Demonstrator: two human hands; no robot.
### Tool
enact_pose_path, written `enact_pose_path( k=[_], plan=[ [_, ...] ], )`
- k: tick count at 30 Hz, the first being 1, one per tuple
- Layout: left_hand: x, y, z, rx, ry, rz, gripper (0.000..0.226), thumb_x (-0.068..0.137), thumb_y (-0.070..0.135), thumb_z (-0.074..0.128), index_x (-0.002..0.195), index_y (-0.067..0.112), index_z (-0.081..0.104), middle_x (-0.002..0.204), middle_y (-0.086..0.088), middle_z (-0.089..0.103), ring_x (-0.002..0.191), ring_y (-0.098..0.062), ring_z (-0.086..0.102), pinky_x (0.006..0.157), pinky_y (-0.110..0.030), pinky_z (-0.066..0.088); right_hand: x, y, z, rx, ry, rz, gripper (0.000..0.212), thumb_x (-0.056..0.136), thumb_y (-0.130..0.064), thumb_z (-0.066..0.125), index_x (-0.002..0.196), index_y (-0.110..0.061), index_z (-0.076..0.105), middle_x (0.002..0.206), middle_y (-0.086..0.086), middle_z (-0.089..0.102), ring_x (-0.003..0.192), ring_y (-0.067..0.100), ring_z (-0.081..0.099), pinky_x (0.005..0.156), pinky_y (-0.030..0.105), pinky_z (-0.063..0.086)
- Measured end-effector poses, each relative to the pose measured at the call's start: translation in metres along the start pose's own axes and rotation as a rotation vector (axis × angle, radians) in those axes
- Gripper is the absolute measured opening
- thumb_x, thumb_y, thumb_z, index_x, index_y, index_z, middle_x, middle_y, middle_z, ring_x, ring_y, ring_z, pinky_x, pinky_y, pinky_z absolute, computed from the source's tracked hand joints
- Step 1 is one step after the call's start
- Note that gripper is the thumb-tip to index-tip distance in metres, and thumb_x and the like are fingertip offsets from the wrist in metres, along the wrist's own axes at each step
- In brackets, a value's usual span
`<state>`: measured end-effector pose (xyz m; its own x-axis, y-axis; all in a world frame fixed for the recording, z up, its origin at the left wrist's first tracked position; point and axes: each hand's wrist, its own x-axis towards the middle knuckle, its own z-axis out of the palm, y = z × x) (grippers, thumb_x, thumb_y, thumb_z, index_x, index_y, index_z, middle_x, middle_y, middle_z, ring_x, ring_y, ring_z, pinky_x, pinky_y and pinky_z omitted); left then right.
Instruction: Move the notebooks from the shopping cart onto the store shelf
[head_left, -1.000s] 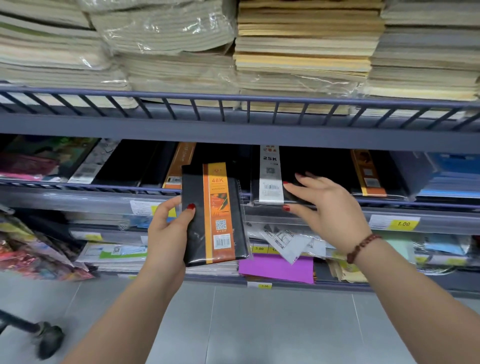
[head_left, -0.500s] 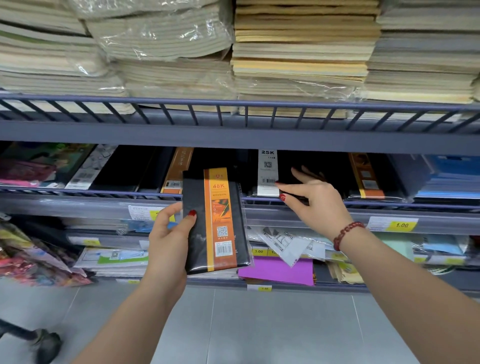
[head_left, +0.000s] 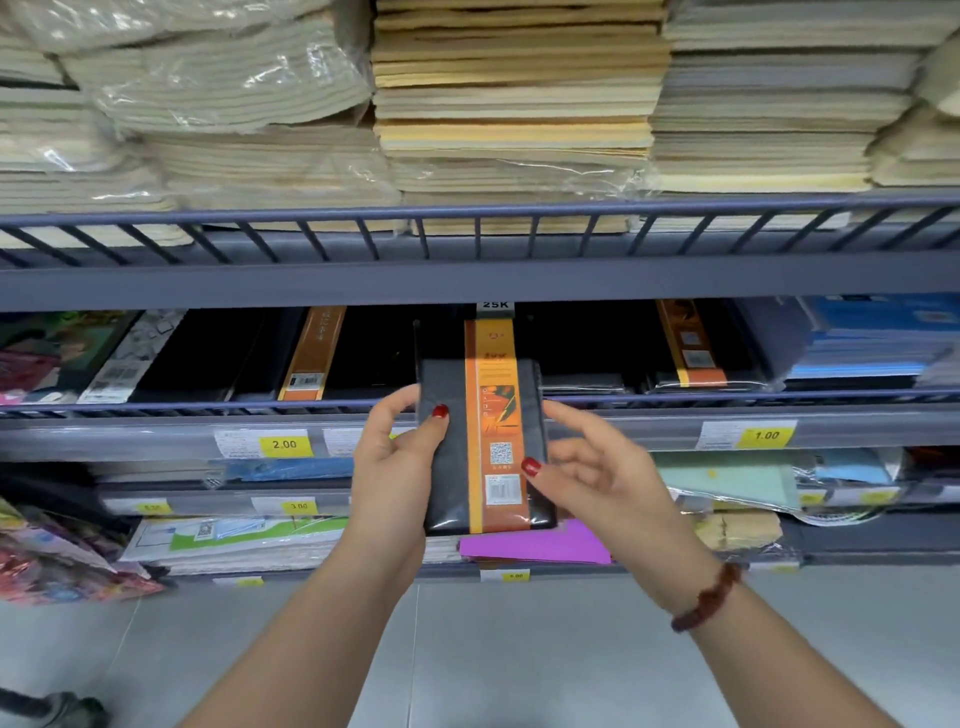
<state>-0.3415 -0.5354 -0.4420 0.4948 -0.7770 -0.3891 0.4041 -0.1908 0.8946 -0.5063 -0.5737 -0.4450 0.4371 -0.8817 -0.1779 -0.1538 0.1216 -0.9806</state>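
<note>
Store shelf (head_left: 467, 283) ahead; we count one black-and-orange notebook (head_left: 483, 441), upright before its middle tier. Two hands: left hand (head_left: 395, 467) grips its left edge, right hand (head_left: 597, 483) loose, thumb touching cover.

Notebooks (head_left: 691, 353) are crowding the shelf (head_left: 623, 431) behind a low rail (head_left: 208, 407); the only way in is running over that rail, under the board (head_left: 467, 286) above
</note>
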Motion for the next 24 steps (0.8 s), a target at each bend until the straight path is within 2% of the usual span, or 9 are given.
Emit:
enact_pose_path(
  k=[3, 6, 8, 11, 15, 18, 21, 22, 24],
  plan=[
    [0.0, -0.006, 0.023, 0.035, -0.081, -0.014, 0.03, 0.091, 0.013, 0.06, 0.118, 0.026, 0.059, 0.089, -0.004, 0.076, 0.08, -0.019, 0.073, 0.069, -0.034, 0.057, -0.013, 0.008, -0.014, 0.19, 0.112, 0.015, 0.059, 0.079, 0.004, 0.067, 0.126, -0.03, 0.052, 0.095, 0.004, 0.072, 0.091, 0.026, 0.068, 0.073, 0.032, 0.057],
    [-0.002, -0.009, 0.045, 0.09, -0.22, -0.021, 0.048, 0.088, 0.004, 0.06, 0.131, 0.024, 0.052, 0.105, -0.005, 0.073, 0.095, -0.019, 0.07, 0.086, -0.039, 0.055, -0.016, 0.012, -0.035, 0.207, 0.219, 0.004, 0.054, 0.081, 0.005, 0.064, 0.123, -0.027, 0.055, 0.099, 0.004, 0.072, 0.089, 0.02, 0.068, 0.071, 0.027, 0.057],
    [-0.005, -0.01, 0.058, 0.123, -0.312, -0.01, 0.063, 0.083, -0.003, 0.063, 0.138, 0.022, 0.044, 0.11, 0.008, 0.069, 0.091, -0.006, 0.07, 0.079, -0.03, 0.057, -0.017, 0.012, -0.052, 0.262, 0.287, -0.004, 0.05, 0.082, 0.006, 0.061, 0.124, -0.021, 0.056, 0.101, 0.006, 0.072, 0.087, 0.017, 0.069, 0.067, 0.023, 0.055],
    [-0.012, -0.016, 0.076, 0.236, -0.458, 0.011, 0.078, 0.076, -0.009, 0.068, 0.141, 0.021, 0.036, 0.096, 0.033, 0.062, 0.084, 0.012, 0.065, 0.071, -0.018, 0.056, -0.015, 0.012, -0.076, 0.283, 0.377, 0.003, 0.046, 0.083, 0.006, 0.06, 0.122, -0.017, 0.059, 0.102, 0.006, 0.073, 0.092, 0.019, 0.069, 0.073, 0.027, 0.057],
    [-0.015, -0.025, 0.097, 0.354, -0.486, 0.069, 0.094, 0.068, -0.015, 0.072, 0.146, 0.015, 0.028, 0.138, 0.008, 0.048, 0.123, -0.005, 0.052, 0.104, -0.04, 0.045, -0.014, 0.008, -0.099, 0.18, 0.461, -0.016, 0.038, 0.078, -0.001, 0.069, 0.111, -0.018, 0.064, 0.103, 0.002, 0.073, 0.088, 0.012, 0.07, 0.073, 0.022, 0.056],
    [-0.007, -0.024, 0.112, 0.387, -0.456, 0.095, 0.087, 0.071, -0.011, 0.073, 0.144, 0.015, 0.034, 0.141, -0.002, 0.048, 0.12, -0.006, 0.055, 0.099, -0.032, 0.049, -0.014, 0.004, -0.113, 0.07, 0.404, -0.061, 0.053, 0.072, -0.001, 0.075, 0.12, -0.018, 0.06, 0.111, 0.0, 0.069, 0.1, 0.009, 0.066, 0.084, 0.024, 0.054],
    [0.0, -0.016, 0.132, 0.464, -0.429, 0.168, 0.078, 0.07, -0.007, 0.076, 0.138, 0.01, 0.043, 0.123, 0.005, 0.054, 0.095, 0.01, 0.055, 0.079, -0.004, 0.048, -0.005, 0.002, -0.126, -0.082, 0.417, -0.12, 0.052, 0.072, 0.0, 0.074, 0.117, -0.022, 0.059, 0.119, 0.004, 0.063, 0.105, 0.006, 0.063, 0.093, 0.023, 0.05],
    [0.005, -0.014, 0.139, 0.5, -0.423, 0.196, 0.075, 0.07, -0.005, 0.077, 0.136, 0.008, 0.046, 0.117, 0.007, 0.056, 0.092, 0.012, 0.054, 0.075, -0.001, 0.046, 0.0, 0.001, -0.13, -0.121, 0.44, -0.137, 0.049, 0.074, 0.0, 0.073, 0.116, -0.022, 0.06, 0.12, 0.005, 0.062, 0.105, 0.007, 0.063, 0.095, 0.023, 0.049],
    [0.016, -0.013, 0.153, 0.589, -0.407, 0.253, 0.073, 0.07, 0.005, 0.08, 0.135, 0.008, 0.048, 0.122, 0.005, 0.06, 0.106, -0.002, 0.06, 0.083, -0.008, 0.049, 0.012, -0.001, -0.14, -0.216, 0.468, -0.153, 0.044, 0.077, -0.003, 0.072, 0.116, -0.018, 0.062, 0.12, 0.005, 0.061, 0.108, 0.011, 0.061, 0.097, 0.024, 0.048]
  ],
)
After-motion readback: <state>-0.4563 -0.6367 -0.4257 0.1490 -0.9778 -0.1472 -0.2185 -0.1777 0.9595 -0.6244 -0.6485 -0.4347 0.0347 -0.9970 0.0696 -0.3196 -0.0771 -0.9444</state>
